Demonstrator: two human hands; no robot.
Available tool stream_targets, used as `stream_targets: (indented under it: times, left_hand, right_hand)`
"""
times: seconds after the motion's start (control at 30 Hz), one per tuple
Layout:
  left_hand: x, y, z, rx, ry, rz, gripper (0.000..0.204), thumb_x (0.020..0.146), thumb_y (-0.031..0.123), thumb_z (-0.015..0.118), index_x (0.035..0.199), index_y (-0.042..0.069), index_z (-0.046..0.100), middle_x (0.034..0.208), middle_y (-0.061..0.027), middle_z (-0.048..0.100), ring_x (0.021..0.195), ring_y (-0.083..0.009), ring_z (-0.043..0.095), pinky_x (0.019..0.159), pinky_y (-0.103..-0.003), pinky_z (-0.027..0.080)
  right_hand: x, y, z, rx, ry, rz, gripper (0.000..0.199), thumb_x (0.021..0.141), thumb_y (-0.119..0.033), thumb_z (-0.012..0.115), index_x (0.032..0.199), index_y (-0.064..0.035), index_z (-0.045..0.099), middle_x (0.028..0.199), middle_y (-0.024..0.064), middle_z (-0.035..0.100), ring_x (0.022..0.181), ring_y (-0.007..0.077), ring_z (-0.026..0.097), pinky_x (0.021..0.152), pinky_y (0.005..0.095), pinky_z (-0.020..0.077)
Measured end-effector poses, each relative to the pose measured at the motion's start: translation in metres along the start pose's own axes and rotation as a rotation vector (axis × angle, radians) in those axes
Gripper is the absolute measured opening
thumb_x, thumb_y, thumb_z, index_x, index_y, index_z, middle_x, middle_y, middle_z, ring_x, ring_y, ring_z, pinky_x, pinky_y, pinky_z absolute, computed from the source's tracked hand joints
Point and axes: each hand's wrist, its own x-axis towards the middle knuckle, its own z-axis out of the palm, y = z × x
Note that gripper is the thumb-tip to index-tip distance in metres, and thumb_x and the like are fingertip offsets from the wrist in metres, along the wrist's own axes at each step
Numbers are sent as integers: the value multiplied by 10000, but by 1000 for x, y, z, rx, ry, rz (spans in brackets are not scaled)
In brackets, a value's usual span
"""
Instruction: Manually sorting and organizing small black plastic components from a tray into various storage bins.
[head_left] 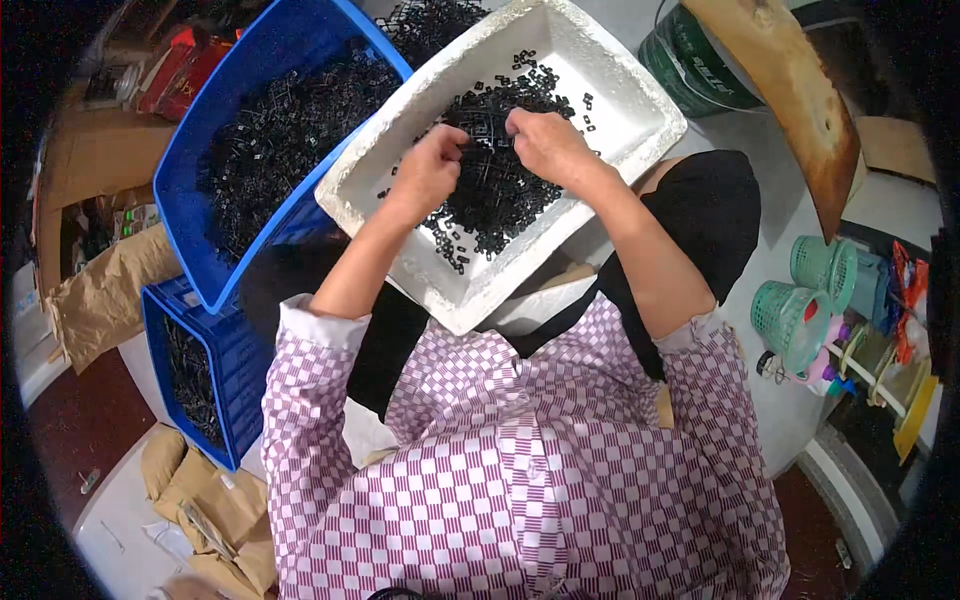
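Note:
A white foam box (400, 270) rests on my lap, tilted. In it lies a heap of small black plastic pieces (495, 215), some scattered singly along the walls. Over the heap, a thin black plastic lattice (486, 130) spans the gap between my hands. My left hand (430, 172) is closed at its left side, with thumb and fingers pinched together. On the other side my right hand (552, 148) is closed too, its fingertips pinching the lattice's right edge. The exact grip points are partly hidden by my fingers.
A big blue crate (176, 205) full of black plastic pieces leans at my left, above a second blue crate (235, 375). A dark green bucket (690, 70) and a brown board (790, 80) stand back right. Green baskets (785, 320) and brown paper bags (115, 295) lie around.

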Motion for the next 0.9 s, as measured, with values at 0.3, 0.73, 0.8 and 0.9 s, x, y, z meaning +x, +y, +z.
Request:
stream_targets:
  times: [0.3, 0.73, 0.8, 0.9]
  left_hand:
    - [16, 0, 11, 222, 5, 150, 166, 798, 115, 571, 950, 49, 578, 759, -87, 591, 648, -136, 558, 615, -281, 456]
    - [24, -25, -10, 166, 176, 138, 144, 826, 147, 553, 885, 17, 574, 707, -77, 583, 618, -126, 559, 584, -272, 460]
    - [20, -21, -11, 249, 123, 107, 164, 833, 161, 550, 916, 22, 574, 759, -84, 594, 683, -135, 574, 629, -271, 470]
    - [11, -7, -15, 302, 130, 160, 191, 828, 188, 557, 944, 38, 578, 823, -98, 604, 754, -172, 584, 669, -290, 471]
  right_hand:
    - [-4, -28, 30, 58, 169, -65, 143, 764, -159, 541, 881, -82, 568, 790, 139, 609, 754, 337, 589, 672, 438, 472]
    - [8, -4, -6, 534, 508, 75, 137, 828, -168, 549, 867, -37, 561, 718, 46, 573, 631, 159, 555, 540, 292, 447]
    - [2, -9, -24, 751, 463, 159, 153, 838, -177, 554, 872, -28, 563, 707, 11, 548, 635, 113, 527, 539, 263, 433]
    - [-8, -19, -40, 852, 417, 165, 155, 845, -174, 555, 874, -22, 561, 697, -13, 527, 630, 88, 508, 538, 248, 422]
